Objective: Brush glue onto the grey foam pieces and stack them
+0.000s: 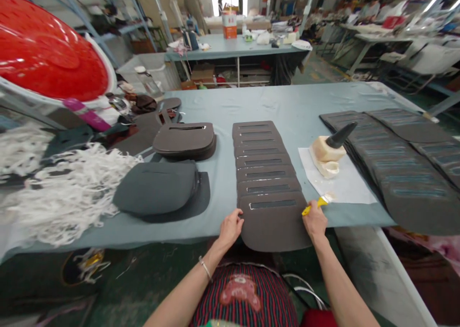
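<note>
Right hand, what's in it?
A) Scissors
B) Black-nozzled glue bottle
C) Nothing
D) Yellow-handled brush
D. The right hand grips the yellow-handled brush by its handle, beside the right edge of the dark panel.

A strip of blue-grey table cloth gives the left hand a passage between the long row of dark grey padded panels and the rounded dark grey pads. Ahead of the right hand and its yellow plastic brush, the white paper sheet with a cream foam block stands in the way.
</note>
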